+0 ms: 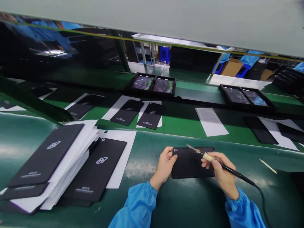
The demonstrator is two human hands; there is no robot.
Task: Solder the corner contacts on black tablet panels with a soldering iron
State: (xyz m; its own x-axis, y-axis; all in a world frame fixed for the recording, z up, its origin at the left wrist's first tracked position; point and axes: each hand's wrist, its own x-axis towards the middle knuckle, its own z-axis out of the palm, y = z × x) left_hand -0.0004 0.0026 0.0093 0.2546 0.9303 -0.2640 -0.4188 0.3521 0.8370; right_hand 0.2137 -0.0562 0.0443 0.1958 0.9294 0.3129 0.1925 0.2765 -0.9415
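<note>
The left hand (165,164) pinched the thin, stiff black panel (190,163) by its short edge. The right hand (220,172) closed pen-like round a soldering iron (228,169), tip just beyond its fingers; the panel looked light and scratch-prone.

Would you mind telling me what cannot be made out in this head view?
- Tip of the cabled tool: too small to tell whether it touches the black cover.
- Small print on the stacked covers: blurred.
- Cover's right edge: hidden by the right hand.
- Left hand steadies its left edge.
</note>
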